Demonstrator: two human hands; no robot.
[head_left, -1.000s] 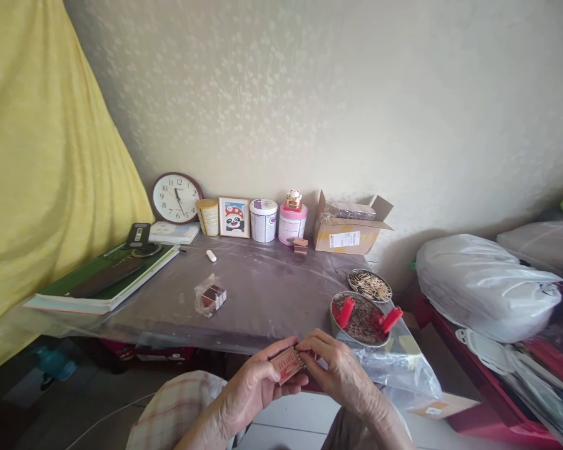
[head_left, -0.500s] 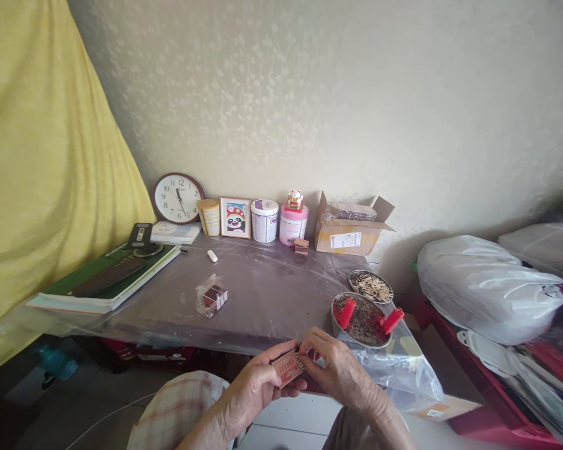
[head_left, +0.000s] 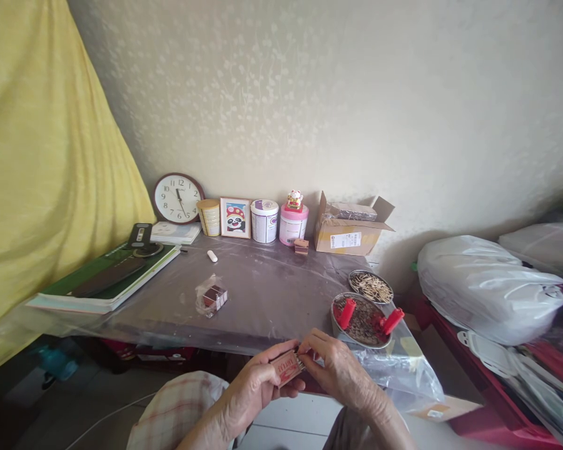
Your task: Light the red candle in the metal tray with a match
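In front of the table's near edge, my left hand (head_left: pixel 259 378) is closed around a small matchbox (head_left: pixel 286 367) with red printing on a tan face. The box is partly slid open at its right end, where match heads show in a row. My right hand (head_left: pixel 331 362) has its thumb and fingers pinched together at that open end, touching the matches. Whether a single match is between the fingertips is hidden. Beyond the right hand stands a tin (head_left: pixel 362 331) of dark grains with two red candles (head_left: pixel 346 314) stuck in it, and behind it a round dish of loose matchsticks (head_left: pixel 370 287).
A plastic-wrapped pack of matchboxes (head_left: pixel 214 299) and a white oval object (head_left: pixel 212 255) lie on the table (head_left: pixel 263 281). Along the wall stand a clock (head_left: pixel 179 197), tubs (head_left: pixel 264 222) and an open carton (head_left: pixel 349 234). A large green book (head_left: pixel 107 278) lies left; white bags (head_left: pixel 483 281) sit right.
Almost nothing differs. Both hands stay around the matchbox, with only a slight shift of the right fingers at its open end.
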